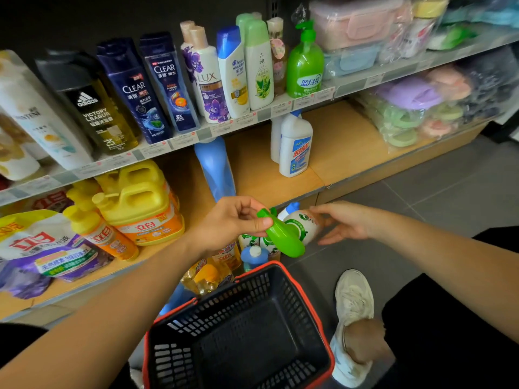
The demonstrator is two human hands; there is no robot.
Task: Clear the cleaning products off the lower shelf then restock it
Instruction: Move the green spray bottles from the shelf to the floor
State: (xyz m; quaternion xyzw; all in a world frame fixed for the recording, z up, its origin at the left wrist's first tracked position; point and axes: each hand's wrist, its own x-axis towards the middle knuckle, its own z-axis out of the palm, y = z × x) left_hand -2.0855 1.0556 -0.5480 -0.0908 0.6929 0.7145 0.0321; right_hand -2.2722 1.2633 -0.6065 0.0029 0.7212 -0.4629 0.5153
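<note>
My left hand [236,220] pinches the green cap of a white spray bottle [292,230], which lies tilted in front of the lower shelf [337,141]. Just to the right of the bottle's body, my right hand [341,221] is open with fingers spread, and whether it touches the bottle I cannot tell. On the wooden lower shelf stand a white toilet-cleaner bottle [295,147], a tall blue bottle [216,167], yellow detergent jugs [137,197] and refill pouches [47,248]. Several bottles [252,254] stand on the floor below my hands.
A black basket with a red rim [238,332] sits empty on the grey floor beneath my arms. A white shoe [352,301] is on the floor to its right. The upper shelf [174,141] holds shampoo bottles. Wrapped sponges [415,108] fill the right end.
</note>
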